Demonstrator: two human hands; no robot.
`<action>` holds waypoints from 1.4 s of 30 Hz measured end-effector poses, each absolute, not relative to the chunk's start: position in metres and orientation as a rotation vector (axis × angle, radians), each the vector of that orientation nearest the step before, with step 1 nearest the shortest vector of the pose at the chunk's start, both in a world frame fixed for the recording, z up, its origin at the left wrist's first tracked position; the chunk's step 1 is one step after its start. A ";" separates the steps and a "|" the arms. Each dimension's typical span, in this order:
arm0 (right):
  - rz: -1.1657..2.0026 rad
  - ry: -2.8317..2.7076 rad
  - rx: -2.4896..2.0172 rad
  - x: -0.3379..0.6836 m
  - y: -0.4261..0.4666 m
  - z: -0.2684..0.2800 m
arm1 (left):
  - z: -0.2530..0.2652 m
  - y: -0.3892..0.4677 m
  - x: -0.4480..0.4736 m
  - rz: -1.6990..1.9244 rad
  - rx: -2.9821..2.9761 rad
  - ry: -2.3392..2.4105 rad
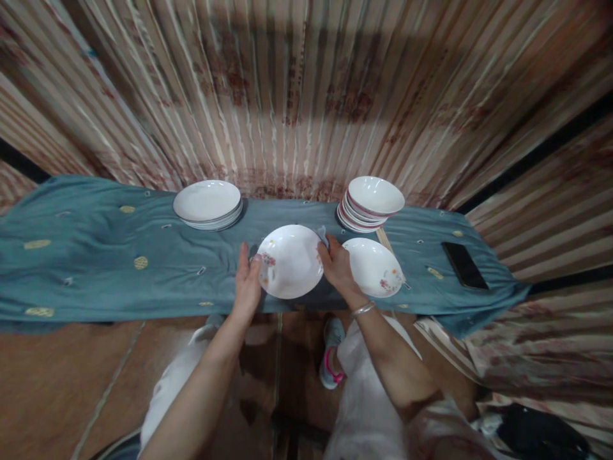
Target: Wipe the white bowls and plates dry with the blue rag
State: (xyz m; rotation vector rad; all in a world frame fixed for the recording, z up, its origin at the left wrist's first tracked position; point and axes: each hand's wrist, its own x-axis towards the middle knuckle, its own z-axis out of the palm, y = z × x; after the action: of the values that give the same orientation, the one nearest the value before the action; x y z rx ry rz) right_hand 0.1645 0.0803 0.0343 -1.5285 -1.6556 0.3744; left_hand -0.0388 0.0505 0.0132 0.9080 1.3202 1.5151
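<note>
A white plate (291, 265) with small flowers near its rim is held in front of me, over the near edge of the table. My left hand (248, 281) grips its left rim, the thumb on top. On the opposite rim, my right hand (338, 263) pinches the plate together with a small greyish cloth (323, 236), mostly covered by the fingers. Just right of that hand lies another white flowered plate (374, 268), partly hidden by it. Behind stand a stack of white plates (208, 202) on the left and a stack of white bowls (375, 197) with reddish outer bands on the right.
A green patterned cloth (105, 255) covers the long narrow table. Toward its right end lies a black phone (464, 265). A thin wooden strip (384, 239) shows beside the bowls. Pleated curtains (297, 96) hang close behind the table and along the right side.
</note>
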 end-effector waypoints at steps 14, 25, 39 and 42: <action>0.274 -1.540 -1.549 0.171 0.086 0.045 | 0.035 0.036 -0.034 1.362 0.449 1.087; 0.541 -1.876 -1.439 0.125 0.087 0.014 | 0.019 0.032 -0.025 1.327 0.805 1.219; 1.235 -1.985 -0.820 0.098 0.063 0.028 | 0.028 0.033 -0.046 1.405 0.864 1.286; 1.128 -2.165 -0.919 0.107 0.057 0.028 | 0.031 0.034 -0.054 1.469 0.833 1.303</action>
State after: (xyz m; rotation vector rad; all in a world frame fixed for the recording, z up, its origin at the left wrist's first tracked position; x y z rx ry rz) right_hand 0.1075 0.0570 0.0282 -0.9190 -2.1645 1.1282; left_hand -0.0536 0.0340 0.0312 0.8326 1.3029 1.4693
